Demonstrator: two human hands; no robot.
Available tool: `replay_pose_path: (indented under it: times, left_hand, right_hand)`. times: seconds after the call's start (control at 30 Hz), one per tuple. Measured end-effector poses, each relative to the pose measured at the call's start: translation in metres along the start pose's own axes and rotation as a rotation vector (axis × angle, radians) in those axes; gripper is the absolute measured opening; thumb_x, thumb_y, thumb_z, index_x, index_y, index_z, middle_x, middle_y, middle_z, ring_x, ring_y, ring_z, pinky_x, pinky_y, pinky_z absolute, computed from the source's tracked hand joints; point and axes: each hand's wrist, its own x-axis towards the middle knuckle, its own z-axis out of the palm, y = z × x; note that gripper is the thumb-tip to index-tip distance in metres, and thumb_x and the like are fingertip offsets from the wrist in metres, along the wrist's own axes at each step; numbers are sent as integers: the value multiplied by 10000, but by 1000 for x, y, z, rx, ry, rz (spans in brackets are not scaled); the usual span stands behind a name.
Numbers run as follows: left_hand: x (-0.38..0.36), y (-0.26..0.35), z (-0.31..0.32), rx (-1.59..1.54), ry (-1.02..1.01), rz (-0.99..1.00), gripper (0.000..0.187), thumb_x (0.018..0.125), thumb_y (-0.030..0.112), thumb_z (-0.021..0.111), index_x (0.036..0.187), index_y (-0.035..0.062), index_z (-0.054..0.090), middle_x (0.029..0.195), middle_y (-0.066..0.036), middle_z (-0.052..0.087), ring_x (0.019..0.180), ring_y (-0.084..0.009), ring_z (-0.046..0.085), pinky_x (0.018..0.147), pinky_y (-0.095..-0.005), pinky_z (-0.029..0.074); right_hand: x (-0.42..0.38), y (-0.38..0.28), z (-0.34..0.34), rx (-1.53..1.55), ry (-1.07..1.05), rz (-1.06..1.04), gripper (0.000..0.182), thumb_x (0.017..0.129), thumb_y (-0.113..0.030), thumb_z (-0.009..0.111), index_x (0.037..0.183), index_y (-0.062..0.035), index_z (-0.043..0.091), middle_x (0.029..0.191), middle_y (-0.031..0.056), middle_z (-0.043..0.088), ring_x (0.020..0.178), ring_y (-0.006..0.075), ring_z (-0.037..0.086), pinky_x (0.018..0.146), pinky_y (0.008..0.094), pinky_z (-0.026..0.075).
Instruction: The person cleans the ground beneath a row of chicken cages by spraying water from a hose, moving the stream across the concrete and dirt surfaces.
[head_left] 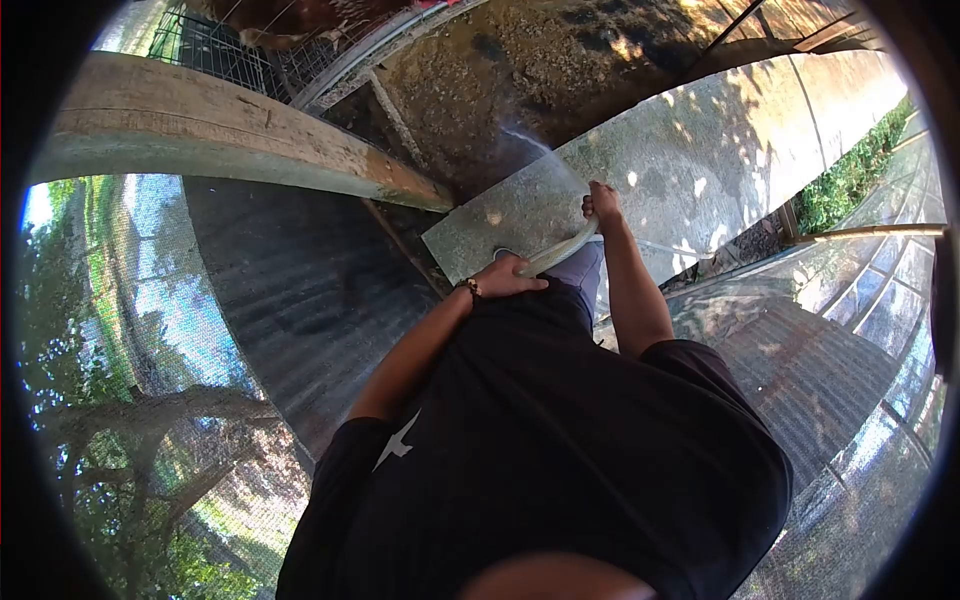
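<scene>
A pale, whitish hose (563, 256) runs in a short curve between my two hands, in front of my legs. My right hand (602, 203) is closed around its front part, near the outlet. From there a thin jet of water (540, 148) sprays away over the concrete slab (690, 150) toward the dark, wet ground (480, 95). Lower and to the left, my left hand (508, 277), with a beaded bracelet at the wrist, grips the hose further back. Its fingers are partly hidden by the hand itself.
A thick wooden beam (230, 125) crosses the upper left. Behind a wire cage (215, 50) shows part of a reddish-brown animal (300, 18). Dark corrugated sheeting (300, 290) lies to the left, more sheeting (800, 365) to the right, and mesh netting (190, 290) hangs at the sides.
</scene>
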Motion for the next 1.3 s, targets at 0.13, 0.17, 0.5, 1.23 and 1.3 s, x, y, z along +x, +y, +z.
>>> replay_pose_path:
  times: [0.13,0.17,0.5,1.23,1.3]
  left_hand:
    - [-10,23,-10,-28,-108,-59,894,700,644,748,1257,-33,569,1235,-218,603,1164,-287,577,983,-355,439]
    - [-10,23,-10,-28,-108,-60,886,701,642,749,1249,-32,574,1231,-216,605,1159,-284,580,978,-354,441]
    - [-20,34,-6,3,-36,-17,729,734,606,745,1109,-11,646,1029,-147,662,969,-213,619,869,-331,467]
    - [-13,17,8,1,56,45,558,780,550,748,964,28,688,704,-3,597,653,-90,558,630,-267,444]
    - [-9,11,10,3,54,33,563,780,551,747,971,25,689,717,-7,602,669,-94,563,643,-272,447]
  right_hand:
    - [-2,2,-1,41,13,-16,223,952,-243,522,1050,-51,463,635,72,470,427,168,469,366,309,401]
    - [-2,1,-1,25,7,-14,224,953,-245,521,1047,-50,462,638,72,471,428,167,469,368,308,401]
    - [5,10,-9,33,-47,-55,261,947,-252,522,1094,-41,478,645,81,482,439,168,471,382,306,400]
    - [2,17,-13,41,31,-4,213,927,-215,538,1039,-43,482,612,78,465,412,180,465,358,322,397]
    - [-2,14,-12,18,4,34,202,929,-211,532,1031,-47,476,619,79,467,416,178,467,354,317,392]
